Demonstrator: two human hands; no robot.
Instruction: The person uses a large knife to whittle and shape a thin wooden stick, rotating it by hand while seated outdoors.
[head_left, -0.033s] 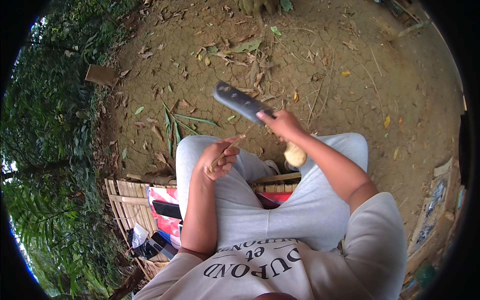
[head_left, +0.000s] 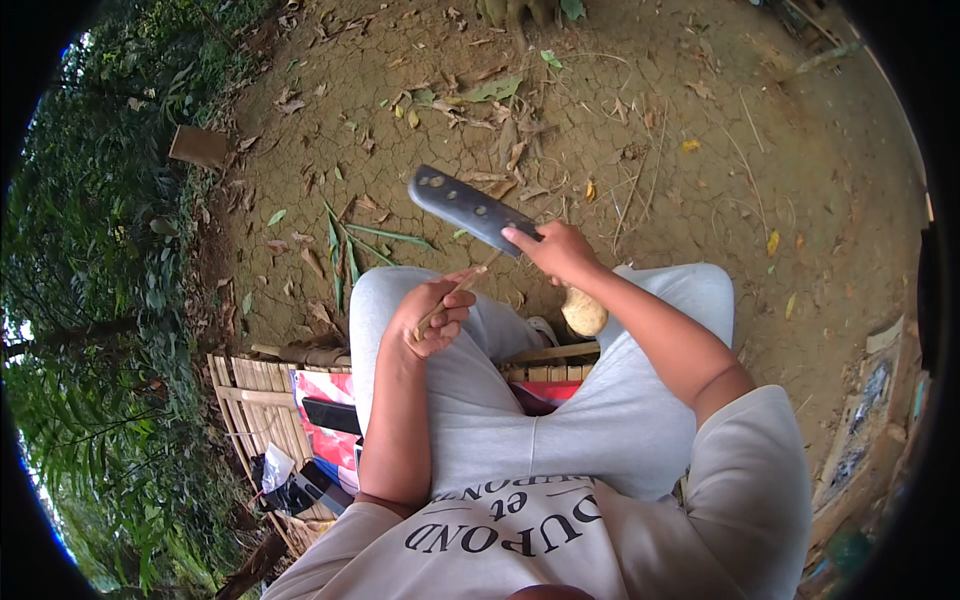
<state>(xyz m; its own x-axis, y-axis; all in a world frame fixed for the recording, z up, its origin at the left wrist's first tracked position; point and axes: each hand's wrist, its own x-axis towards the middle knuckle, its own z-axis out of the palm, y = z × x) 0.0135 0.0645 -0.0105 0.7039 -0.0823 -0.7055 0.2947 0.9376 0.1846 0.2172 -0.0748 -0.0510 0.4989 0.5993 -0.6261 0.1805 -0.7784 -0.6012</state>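
My left hand [head_left: 440, 318], above my left knee, is closed round a thin pale stick [head_left: 428, 323]. The stick slants up to the right, its tip standing out past my fingers. My right hand [head_left: 558, 252] grips a cleaver [head_left: 468, 208] with a row of holes in its dark blade. Its pale, bulbous handle end [head_left: 584, 313] sticks out below that hand. The blade points to the upper left, its lower edge close to the stick's far end. Whether blade and stick touch, I cannot tell.
I sit on a bamboo bench [head_left: 238, 397] with a dark phone-like slab [head_left: 331, 415] and a black bag [head_left: 290, 497] at my left. Cut green leaves [head_left: 348, 245] lie on the cracked soil beyond my left knee. A brown board [head_left: 199, 147] lies farther off beside dense plants.
The cleaver and my right hand have shifted slightly to the left, and the blade is less blurred. My left hand and the stick have hardly moved.
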